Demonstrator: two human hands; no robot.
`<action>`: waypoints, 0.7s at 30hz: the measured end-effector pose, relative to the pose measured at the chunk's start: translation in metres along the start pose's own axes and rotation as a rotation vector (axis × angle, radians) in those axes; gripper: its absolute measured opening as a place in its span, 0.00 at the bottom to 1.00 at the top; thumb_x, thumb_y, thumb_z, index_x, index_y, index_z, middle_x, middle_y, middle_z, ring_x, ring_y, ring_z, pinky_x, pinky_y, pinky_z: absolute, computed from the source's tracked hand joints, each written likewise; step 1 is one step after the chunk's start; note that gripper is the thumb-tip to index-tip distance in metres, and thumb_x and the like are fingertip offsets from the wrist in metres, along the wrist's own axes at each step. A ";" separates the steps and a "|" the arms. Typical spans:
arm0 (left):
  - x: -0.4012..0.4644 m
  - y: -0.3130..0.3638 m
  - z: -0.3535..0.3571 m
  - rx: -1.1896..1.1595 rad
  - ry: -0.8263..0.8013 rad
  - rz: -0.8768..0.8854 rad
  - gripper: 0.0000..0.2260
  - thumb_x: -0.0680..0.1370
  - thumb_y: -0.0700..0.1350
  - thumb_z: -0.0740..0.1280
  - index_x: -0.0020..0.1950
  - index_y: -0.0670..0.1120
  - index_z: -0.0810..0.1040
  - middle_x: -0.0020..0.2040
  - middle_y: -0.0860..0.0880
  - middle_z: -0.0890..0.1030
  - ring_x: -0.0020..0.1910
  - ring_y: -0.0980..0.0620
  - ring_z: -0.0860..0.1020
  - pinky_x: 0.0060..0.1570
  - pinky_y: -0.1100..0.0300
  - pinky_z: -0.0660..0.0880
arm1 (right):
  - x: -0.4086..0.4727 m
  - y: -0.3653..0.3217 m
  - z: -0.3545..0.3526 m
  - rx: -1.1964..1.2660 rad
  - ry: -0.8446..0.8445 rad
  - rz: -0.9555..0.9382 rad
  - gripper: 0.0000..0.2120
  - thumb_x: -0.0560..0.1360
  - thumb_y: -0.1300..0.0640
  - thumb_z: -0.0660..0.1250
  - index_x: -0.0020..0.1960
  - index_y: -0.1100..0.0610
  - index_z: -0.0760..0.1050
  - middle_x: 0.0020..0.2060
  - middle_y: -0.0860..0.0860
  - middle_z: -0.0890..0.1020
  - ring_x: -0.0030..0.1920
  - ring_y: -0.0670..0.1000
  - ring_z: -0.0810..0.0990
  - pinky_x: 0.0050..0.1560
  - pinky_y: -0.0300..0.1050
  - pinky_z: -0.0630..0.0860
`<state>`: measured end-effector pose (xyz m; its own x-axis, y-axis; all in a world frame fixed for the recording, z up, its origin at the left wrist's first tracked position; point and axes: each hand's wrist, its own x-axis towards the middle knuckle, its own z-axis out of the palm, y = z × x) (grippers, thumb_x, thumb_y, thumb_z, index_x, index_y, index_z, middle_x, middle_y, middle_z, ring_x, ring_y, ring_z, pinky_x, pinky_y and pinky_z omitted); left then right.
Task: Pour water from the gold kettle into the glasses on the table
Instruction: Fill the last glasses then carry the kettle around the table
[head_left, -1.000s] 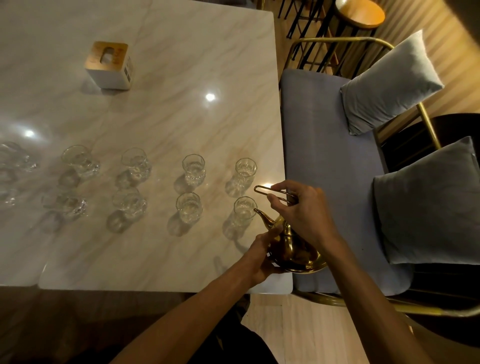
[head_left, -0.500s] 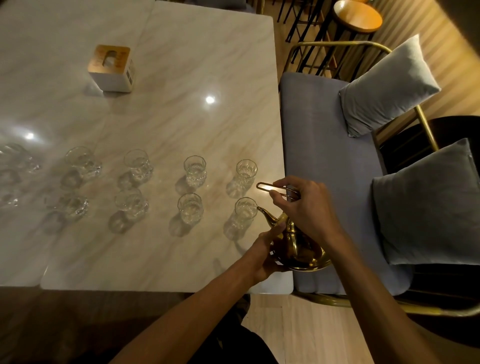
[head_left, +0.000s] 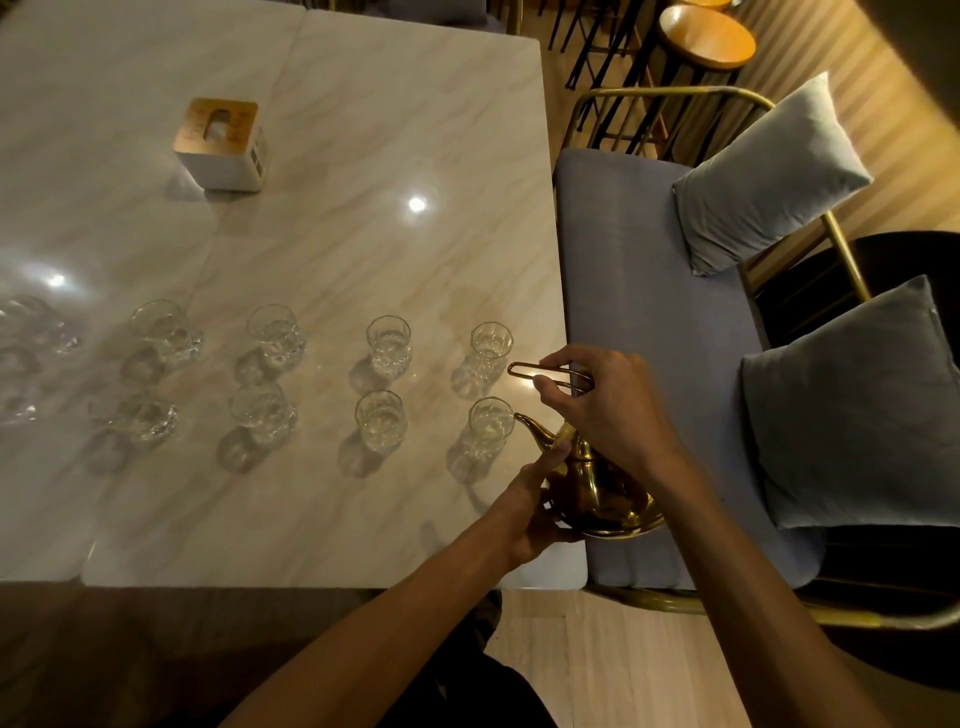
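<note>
Right hand (head_left: 613, 410) pinches gold kettle (head_left: 597, 493) handle; left hand (head_left: 535, 514) cups its body.

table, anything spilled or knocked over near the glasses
Nothing stands out. The glasses stand upright in two rows, the table shows no puddle, and the kettle spout sits at the nearest glass.
</note>
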<state>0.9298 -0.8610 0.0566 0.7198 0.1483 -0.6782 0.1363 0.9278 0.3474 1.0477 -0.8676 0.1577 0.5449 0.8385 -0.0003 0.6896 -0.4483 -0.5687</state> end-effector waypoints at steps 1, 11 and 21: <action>0.000 0.000 -0.001 -0.003 -0.002 0.001 0.20 0.73 0.58 0.71 0.60 0.49 0.75 0.64 0.40 0.77 0.65 0.38 0.75 0.60 0.40 0.75 | 0.001 -0.001 0.000 0.000 -0.002 0.001 0.14 0.76 0.45 0.72 0.58 0.49 0.83 0.47 0.50 0.87 0.41 0.48 0.83 0.50 0.54 0.83; 0.003 -0.001 -0.004 -0.029 -0.015 -0.014 0.22 0.73 0.58 0.71 0.64 0.50 0.75 0.64 0.40 0.78 0.66 0.37 0.74 0.62 0.38 0.74 | 0.003 -0.011 -0.003 -0.032 -0.027 -0.003 0.14 0.76 0.46 0.72 0.60 0.50 0.83 0.48 0.52 0.87 0.42 0.49 0.83 0.50 0.52 0.83; 0.006 -0.003 -0.006 -0.038 0.019 -0.040 0.27 0.73 0.58 0.71 0.69 0.47 0.74 0.64 0.40 0.78 0.65 0.37 0.75 0.64 0.37 0.73 | 0.007 -0.006 0.005 -0.056 -0.031 0.013 0.13 0.75 0.45 0.73 0.58 0.49 0.83 0.44 0.52 0.87 0.42 0.50 0.84 0.47 0.54 0.84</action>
<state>0.9296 -0.8605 0.0478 0.7013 0.1172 -0.7032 0.1381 0.9454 0.2953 1.0454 -0.8574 0.1571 0.5395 0.8413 -0.0334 0.7088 -0.4753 -0.5212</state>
